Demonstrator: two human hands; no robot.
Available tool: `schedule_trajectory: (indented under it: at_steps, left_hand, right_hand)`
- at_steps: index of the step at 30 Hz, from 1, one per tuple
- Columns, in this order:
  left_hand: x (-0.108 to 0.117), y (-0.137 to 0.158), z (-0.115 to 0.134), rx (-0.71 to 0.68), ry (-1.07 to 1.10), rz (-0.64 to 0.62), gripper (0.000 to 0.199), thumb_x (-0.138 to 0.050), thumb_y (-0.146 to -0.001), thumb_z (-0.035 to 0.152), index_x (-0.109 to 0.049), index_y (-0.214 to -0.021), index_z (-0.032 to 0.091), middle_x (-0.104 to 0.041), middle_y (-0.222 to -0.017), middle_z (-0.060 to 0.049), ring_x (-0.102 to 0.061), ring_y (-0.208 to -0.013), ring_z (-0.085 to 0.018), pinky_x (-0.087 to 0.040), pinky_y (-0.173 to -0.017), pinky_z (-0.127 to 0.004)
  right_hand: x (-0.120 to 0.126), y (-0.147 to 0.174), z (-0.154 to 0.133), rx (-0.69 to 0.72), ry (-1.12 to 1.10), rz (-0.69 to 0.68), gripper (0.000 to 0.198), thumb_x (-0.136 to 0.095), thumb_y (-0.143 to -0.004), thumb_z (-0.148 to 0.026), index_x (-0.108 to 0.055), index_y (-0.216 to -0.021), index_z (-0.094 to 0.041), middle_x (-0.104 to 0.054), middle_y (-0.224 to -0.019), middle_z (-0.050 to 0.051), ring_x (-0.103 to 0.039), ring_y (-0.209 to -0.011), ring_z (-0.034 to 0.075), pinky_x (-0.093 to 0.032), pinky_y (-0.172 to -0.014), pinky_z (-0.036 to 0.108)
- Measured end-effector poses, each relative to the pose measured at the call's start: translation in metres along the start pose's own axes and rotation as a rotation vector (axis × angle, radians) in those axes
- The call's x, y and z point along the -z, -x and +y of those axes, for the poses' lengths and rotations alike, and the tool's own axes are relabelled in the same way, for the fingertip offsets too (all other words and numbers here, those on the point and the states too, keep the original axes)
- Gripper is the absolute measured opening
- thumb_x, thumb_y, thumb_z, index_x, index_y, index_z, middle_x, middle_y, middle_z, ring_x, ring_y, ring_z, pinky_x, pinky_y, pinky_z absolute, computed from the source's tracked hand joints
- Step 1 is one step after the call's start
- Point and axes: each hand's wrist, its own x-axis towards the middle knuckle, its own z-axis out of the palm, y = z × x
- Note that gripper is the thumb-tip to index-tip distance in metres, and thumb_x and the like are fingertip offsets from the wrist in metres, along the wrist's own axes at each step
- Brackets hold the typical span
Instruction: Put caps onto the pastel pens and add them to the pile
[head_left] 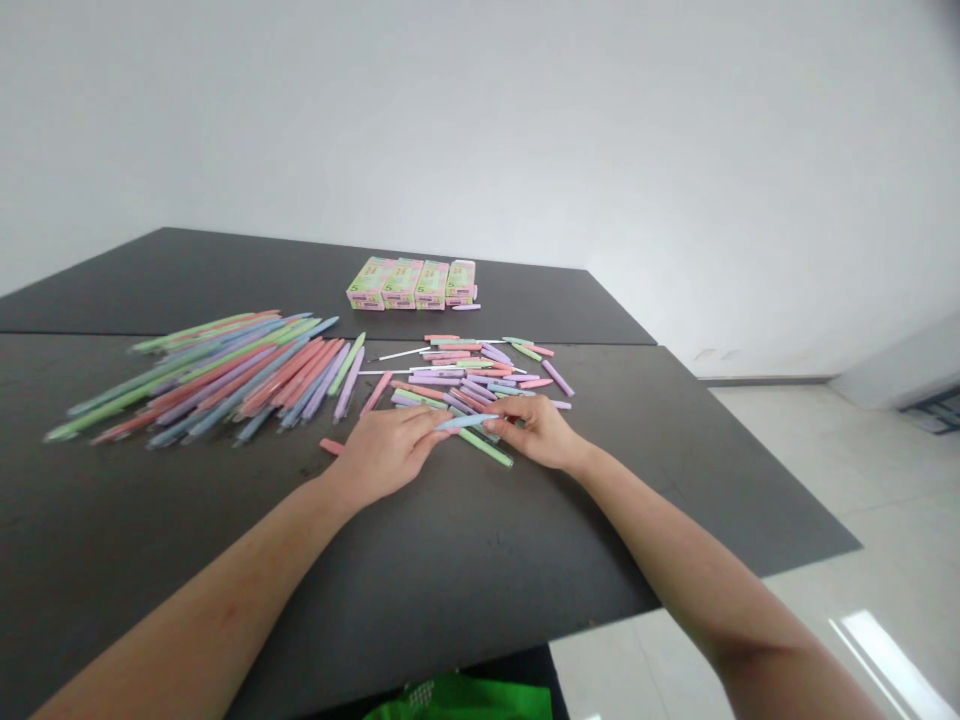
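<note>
A light blue pen part [466, 422], tapered toward its right end, lies between my two hands above the dark table. My left hand [390, 445] pinches its left end. At its right tip, the fingers of my right hand [536, 430] are closed. Under and behind the hands spreads a loose pile of pen barrels and parts [457, 378] in pink, purple, green and blue. A green pen barrel [486, 446] rests just below my right fingers. Part of a red piece [331, 446] shows beside my left wrist.
To the left lies a large heap of assembled-looking pens [225, 375] in pastel colours. Several green and pink boxes [409, 284] stand in a row farther back. Thin white refills [386, 372] lie by the loose parts. The dark table [442, 560] has its front edge near my body.
</note>
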Motion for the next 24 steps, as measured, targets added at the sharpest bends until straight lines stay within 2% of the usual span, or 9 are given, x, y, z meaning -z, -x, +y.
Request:
schedule_trajectory:
  at_steps: [6,10,13,16,20,24]
  left_hand:
    - [-0.0013,0.0011,0.0007,-0.047,-0.039,0.032,0.025,-0.049,-0.094,0.025,-0.07,-0.105,0.016,-0.075,-0.096,-0.005,-0.071,-0.083,-0.02,-0.055,-0.072,-0.031]
    - [-0.0013,0.0016,0.0012,-0.049,-0.049,0.038,0.024,-0.051,-0.094,0.026,-0.07,-0.105,0.016,-0.075,-0.094,-0.005,-0.071,-0.081,-0.02,-0.055,-0.07,-0.031]
    - [-0.0007,0.0006,0.0008,-0.035,-0.044,0.013,0.026,-0.049,-0.095,0.027,-0.069,-0.106,0.016,-0.075,-0.095,-0.005,-0.071,-0.083,-0.02,-0.055,-0.071,-0.031]
    - [0.0,-0.0011,0.0002,0.004,-0.021,-0.017,0.029,-0.046,-0.096,0.03,-0.069,-0.108,0.017,-0.074,-0.1,-0.004,-0.07,-0.089,-0.02,-0.054,-0.075,-0.031]
    - [0.0014,-0.0024,0.0001,0.07,0.024,-0.083,0.031,-0.044,-0.097,0.033,-0.068,-0.113,0.021,-0.073,-0.107,-0.003,-0.069,-0.096,-0.02,-0.053,-0.083,-0.032]
    - [0.0023,-0.0009,-0.0014,0.102,0.041,-0.157,0.034,-0.041,-0.097,0.032,-0.065,-0.119,0.02,-0.071,-0.112,-0.005,-0.067,-0.101,-0.021,-0.052,-0.087,-0.034]
  right_hand:
    - [-0.0025,-0.0015,0.0023,-0.096,-0.134,-0.113,0.04,-0.048,-0.095,-0.043,-0.056,-0.067,-0.015,-0.053,-0.06,-0.001,-0.045,-0.057,0.01,-0.036,-0.058,0.023]
    - [-0.0064,-0.0022,0.0051,-0.191,-0.31,-0.146,0.043,-0.049,-0.093,-0.049,-0.054,-0.066,-0.016,-0.049,-0.053,-0.003,-0.041,-0.049,0.009,-0.033,-0.052,0.023]
    - [-0.007,-0.0021,0.0051,-0.235,-0.353,-0.155,0.044,-0.049,-0.092,-0.051,-0.054,-0.067,-0.015,-0.048,-0.051,-0.004,-0.04,-0.048,0.008,-0.033,-0.051,0.023]
    - [-0.0053,-0.0017,0.004,-0.181,-0.235,-0.113,0.039,-0.05,-0.093,-0.047,-0.058,-0.072,-0.015,-0.052,-0.057,-0.002,-0.043,-0.052,0.009,-0.035,-0.054,0.023]
    - [-0.0032,-0.0008,0.0036,-0.048,-0.066,0.035,0.023,-0.062,-0.087,-0.036,-0.065,-0.095,-0.015,-0.064,-0.079,0.003,-0.052,-0.065,0.011,-0.041,-0.061,0.024]
    - [-0.0033,-0.0003,0.0032,0.022,0.049,0.101,0.016,-0.062,-0.086,-0.029,-0.069,-0.094,-0.016,-0.068,-0.082,0.005,-0.056,-0.069,0.013,-0.043,-0.064,0.025]
